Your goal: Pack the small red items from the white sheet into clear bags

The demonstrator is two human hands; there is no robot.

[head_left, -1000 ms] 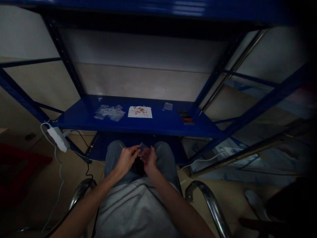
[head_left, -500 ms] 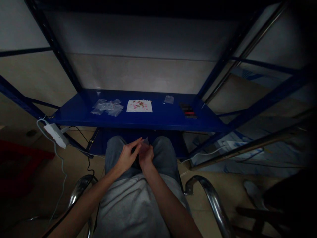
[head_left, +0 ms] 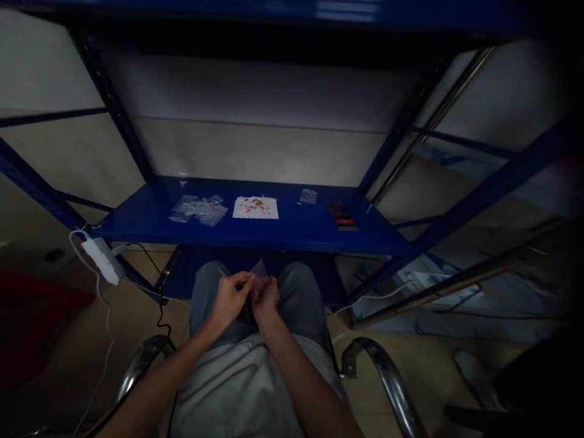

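A small clear plastic bag [head_left: 260, 269] is held between both hands above my lap. My left hand [head_left: 230, 299] is closed, thumb and fingertips pinching the bag's near left side. My right hand [head_left: 266, 298] is closed around its lower right part. The bag's contents, if any, are too dim to make out. On the blue shelf [head_left: 292, 234] lies a white sheet [head_left: 269, 210] with several small pink and brown pieces [head_left: 256, 205] scattered over it. A pile of clear plastic bags [head_left: 201, 210] lies left of the sheet.
A single clear bag [head_left: 309, 196] and a dark blurred object [head_left: 342, 217] lie on the shelf's right side. A white power strip [head_left: 103, 260] hangs at the shelf's left end with cables. Chrome chair arms [head_left: 381, 371] flank me; a red stool [head_left: 41, 316] stands at left.
My left fingers, extended over the bag before, have bent into a pinch on it. The hands sit slightly lower in the picture, and the whole view has shifted, showing more of the upper shelf.
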